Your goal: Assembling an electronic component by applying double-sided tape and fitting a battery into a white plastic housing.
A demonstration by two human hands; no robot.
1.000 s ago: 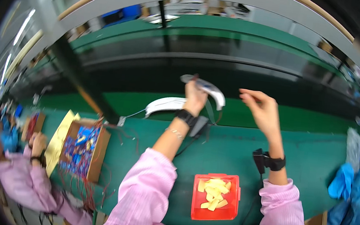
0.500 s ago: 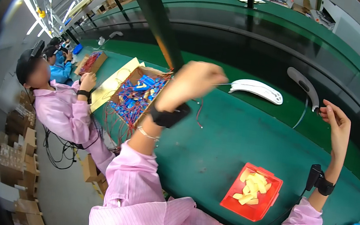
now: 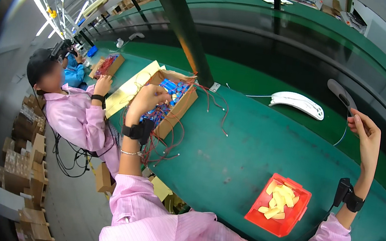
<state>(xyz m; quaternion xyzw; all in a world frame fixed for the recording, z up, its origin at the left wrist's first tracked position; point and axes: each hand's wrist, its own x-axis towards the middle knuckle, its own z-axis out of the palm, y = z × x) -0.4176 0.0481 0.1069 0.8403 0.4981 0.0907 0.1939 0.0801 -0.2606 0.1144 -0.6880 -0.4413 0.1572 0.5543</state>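
Observation:
My left hand (image 3: 149, 100) is over a cardboard box (image 3: 183, 112) of blue wired battery packs (image 3: 173, 89). Its fingers curl together at the packs, and whatever they pinch is hidden. Red and dark wires (image 3: 165, 153) spill over the box's near side. On the right, my right hand (image 3: 367, 132) is raised with thumb and forefinger drawn together. Those fingertips overlap the near end of a grey curved shell (image 3: 338, 91) with a thin cord. What they grip is too small to make out. Left of it, a white curved shell (image 3: 297, 105) with a cable lies on the green belt.
A red tray (image 3: 271, 220) of yellow pieces (image 3: 282, 199) stands on the green table (image 3: 211, 166) before me. A dark green post (image 3: 183, 25) rises behind the box. At left a co-worker in a pink shirt (image 3: 77, 121) works beside yellow sheets (image 3: 131, 91).
My left hand has swung left and down, from beside the post to the battery box. Both curved shells have shifted right along the belt. My right hand has stayed nearly in place.

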